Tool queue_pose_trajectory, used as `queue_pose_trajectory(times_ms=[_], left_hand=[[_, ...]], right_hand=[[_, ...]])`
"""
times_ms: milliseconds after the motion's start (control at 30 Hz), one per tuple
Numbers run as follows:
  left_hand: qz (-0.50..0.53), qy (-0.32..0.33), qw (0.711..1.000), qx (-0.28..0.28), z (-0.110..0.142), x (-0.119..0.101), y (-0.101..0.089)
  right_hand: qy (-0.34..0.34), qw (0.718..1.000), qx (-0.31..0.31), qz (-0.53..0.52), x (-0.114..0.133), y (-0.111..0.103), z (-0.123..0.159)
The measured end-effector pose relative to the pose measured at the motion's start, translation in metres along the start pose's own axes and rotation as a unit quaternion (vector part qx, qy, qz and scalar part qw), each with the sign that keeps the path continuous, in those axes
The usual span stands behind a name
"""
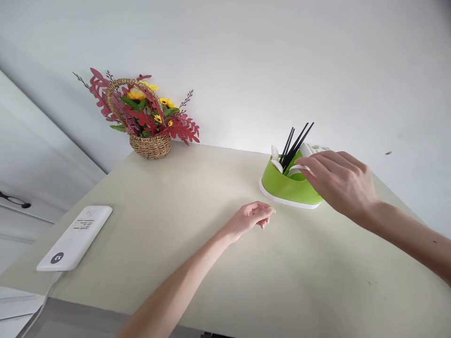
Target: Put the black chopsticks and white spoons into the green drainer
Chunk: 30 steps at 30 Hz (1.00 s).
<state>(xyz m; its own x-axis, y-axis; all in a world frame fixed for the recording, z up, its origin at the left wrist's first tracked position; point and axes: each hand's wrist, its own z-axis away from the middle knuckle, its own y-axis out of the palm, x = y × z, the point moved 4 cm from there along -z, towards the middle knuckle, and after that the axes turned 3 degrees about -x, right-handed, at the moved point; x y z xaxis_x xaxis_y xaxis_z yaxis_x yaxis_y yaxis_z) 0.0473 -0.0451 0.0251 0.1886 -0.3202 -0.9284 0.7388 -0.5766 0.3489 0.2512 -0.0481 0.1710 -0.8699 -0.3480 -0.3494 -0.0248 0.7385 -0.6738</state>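
Our landmark is the green caddy [287, 190], upright on its white base on the table [169, 206], close to the wall. Our right hand [343, 183] is the nearer of the two: it hangs over the caddy's right end, palm down, back of the hand towards us, and hides that end. Its thumb and forefinger meet a white spoon [299, 168] at the caddy's front rim; whether they truly pinch it or only touch, we cannot tell.

Key relation: the spoon lies just left of our right fingertips, the part we see running roughly sideways, in line with those fingers. Its far end is lost under them.

Our left hand [250, 218] rests in front of the caddy, slightly left, apart from it. Fingers curled in, thumb laid against them; we see nothing in it. From there the spoon lies beyond and to the right.

Also in the caddy: black chopsticks [291, 155], leaning up and right, and two white pieces, probably spoons, at its left side. A white rack [312, 149] with round holes stands at the back.

Well left of the caddy: a flower basket [151, 146] behind, a white pack [75, 239] nearer us.
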Motion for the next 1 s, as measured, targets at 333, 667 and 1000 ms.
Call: queue_pose_trajectory(times_ms=[333, 667, 1000], left_hand=[[0.001, 0.0, 1.0, -0.007, 0.001, -0.001, 0.001], [-0.012, -0.004, 1.0, -0.005, 0.003, -0.004, 0.002], [-0.028, -0.017, 0.999, -0.014, 0.004, -0.007, 0.002]], right_hand=[[-0.029, 1.0, -0.007, 0.004, 0.01, 0.011, 0.011], [0.041, 0.997, 0.034, -0.055, 0.006, 0.015, 0.024], [0.062, 0.997, 0.043, -0.013, -0.005, 0.012, 0.047]])
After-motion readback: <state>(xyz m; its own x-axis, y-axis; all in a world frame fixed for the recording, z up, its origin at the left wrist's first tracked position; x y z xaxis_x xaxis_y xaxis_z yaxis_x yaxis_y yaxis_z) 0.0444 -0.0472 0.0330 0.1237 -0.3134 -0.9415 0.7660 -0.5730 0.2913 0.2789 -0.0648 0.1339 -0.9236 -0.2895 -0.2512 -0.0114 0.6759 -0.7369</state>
